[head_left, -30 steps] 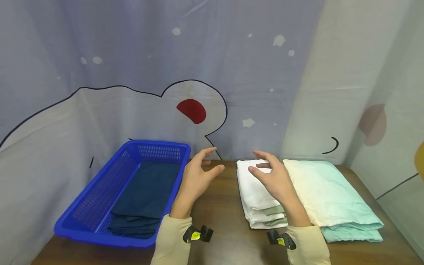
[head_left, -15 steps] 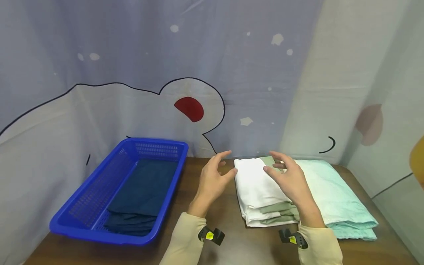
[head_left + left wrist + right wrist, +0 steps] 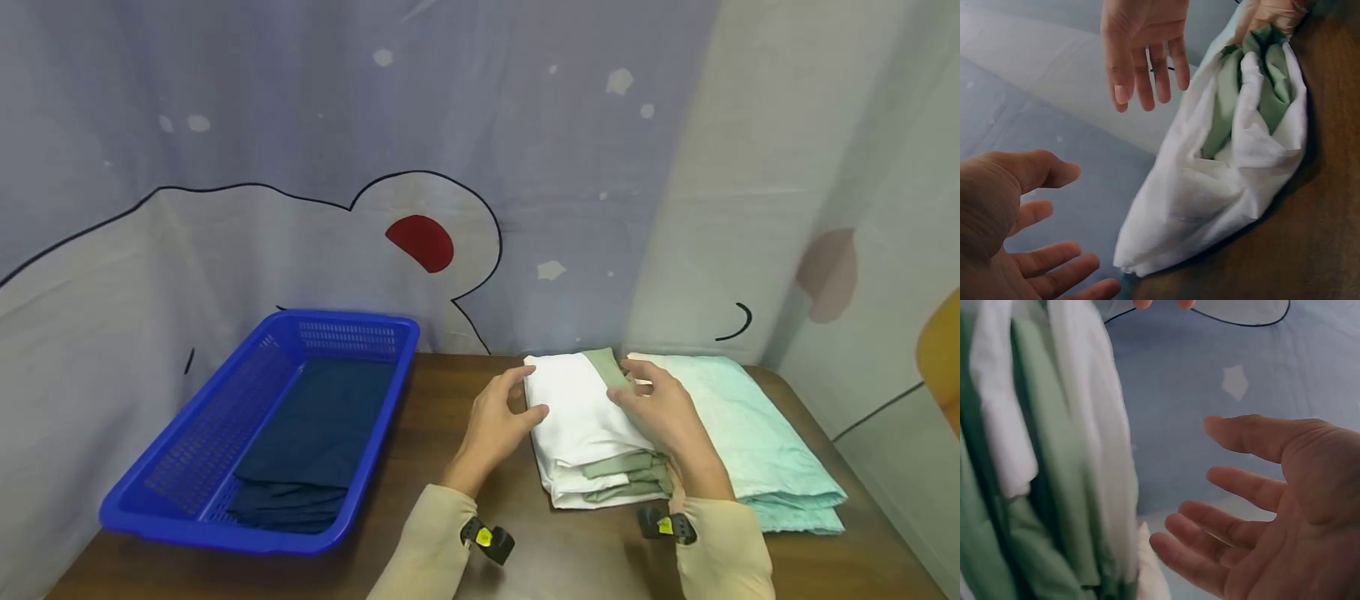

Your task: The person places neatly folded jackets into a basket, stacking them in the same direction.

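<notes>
Right wrist view: white-green cloth (image 3: 1054, 437) blurred, cut off at left; left fingers (image 3: 1185, 304) cropped at top.

On the table (image 3: 411, 475), a basket (image 3: 217, 536) with fabric (image 3: 318, 421) lying in it stands left of a cloth bundle (image 3: 576, 421), a second bundle (image 3: 753, 433) lies just right of that, and a curtain (image 3: 540, 150) hangs behind.

white-green bundle (image 3: 577, 408): matt, creased cloth | basket (image 3: 217, 433): smooth, slightly glossy plastic | table (image 3: 427, 433): wood-grained, satin sheen | backdrop (image 3: 562, 167): matt fabric
</notes>
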### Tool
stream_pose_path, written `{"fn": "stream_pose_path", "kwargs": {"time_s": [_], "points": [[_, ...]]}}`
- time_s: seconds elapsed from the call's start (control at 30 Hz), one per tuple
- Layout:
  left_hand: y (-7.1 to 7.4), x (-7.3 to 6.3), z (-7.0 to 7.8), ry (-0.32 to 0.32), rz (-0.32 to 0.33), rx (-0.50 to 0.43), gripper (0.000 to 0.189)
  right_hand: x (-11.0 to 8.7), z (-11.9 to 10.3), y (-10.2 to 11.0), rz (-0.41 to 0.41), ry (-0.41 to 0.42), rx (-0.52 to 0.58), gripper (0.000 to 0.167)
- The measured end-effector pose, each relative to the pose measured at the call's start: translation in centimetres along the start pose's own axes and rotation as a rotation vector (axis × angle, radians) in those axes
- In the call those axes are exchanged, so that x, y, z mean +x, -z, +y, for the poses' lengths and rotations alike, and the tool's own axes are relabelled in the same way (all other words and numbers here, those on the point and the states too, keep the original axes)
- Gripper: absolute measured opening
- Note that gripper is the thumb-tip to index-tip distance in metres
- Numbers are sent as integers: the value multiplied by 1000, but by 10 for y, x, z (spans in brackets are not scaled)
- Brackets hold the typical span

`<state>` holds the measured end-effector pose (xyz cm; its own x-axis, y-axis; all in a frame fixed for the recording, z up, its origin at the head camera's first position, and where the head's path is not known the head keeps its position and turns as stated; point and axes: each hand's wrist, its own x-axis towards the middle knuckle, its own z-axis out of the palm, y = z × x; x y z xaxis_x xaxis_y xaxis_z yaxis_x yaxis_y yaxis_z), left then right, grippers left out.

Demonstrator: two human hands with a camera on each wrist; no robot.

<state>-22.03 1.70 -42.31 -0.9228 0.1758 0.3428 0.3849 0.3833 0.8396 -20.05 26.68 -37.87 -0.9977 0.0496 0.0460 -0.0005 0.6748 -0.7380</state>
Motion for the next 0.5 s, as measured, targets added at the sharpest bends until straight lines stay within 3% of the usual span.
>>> {"fn": "stream_pose_path", "kwargs": {"time_s": [0.23, 0.5], "points": [[-8, -3, -11, 69, -46, 19, 56, 9, 13, -10, -76, -46, -66, 71], [-13, -4, -21, 164, -87, 16, 56, 10, 15, -18, -54, -123, -129, 70]]}}
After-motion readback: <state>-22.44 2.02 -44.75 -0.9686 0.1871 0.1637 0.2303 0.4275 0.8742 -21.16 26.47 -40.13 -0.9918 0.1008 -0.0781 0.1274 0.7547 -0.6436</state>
